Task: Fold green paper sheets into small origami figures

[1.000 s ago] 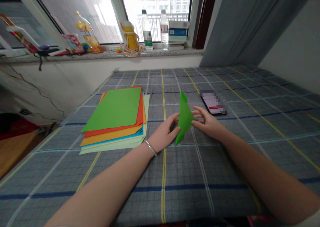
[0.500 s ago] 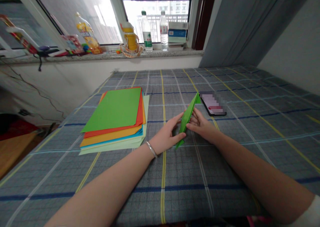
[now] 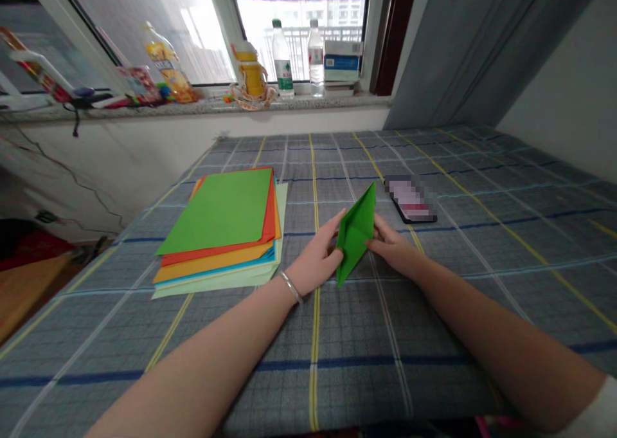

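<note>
A folded green paper point(image 3: 357, 232), long and pointed at both ends, stands tilted on the grey checked cloth point(image 3: 337, 361). My left hand point(image 3: 315, 261) pinches its left side near the middle, a silver bracelet on the wrist. From the other side my right hand point(image 3: 393, 245) grips the paper's right edge with the fingers closed on it. The lower tip of the paper touches the cloth.
A stack of coloured paper sheets point(image 3: 224, 229), green on top, lies to the left of my hands. A phone point(image 3: 411, 200) rests just beyond the right hand. Bottles point(image 3: 282, 58) and other clutter line the windowsill point(image 3: 202, 107). A grey curtain point(image 3: 472, 45) hangs at the back right.
The folded paper was turned edge-on half a second ago and now shows its broad face again. Both hands stayed on it, shifting slightly.
</note>
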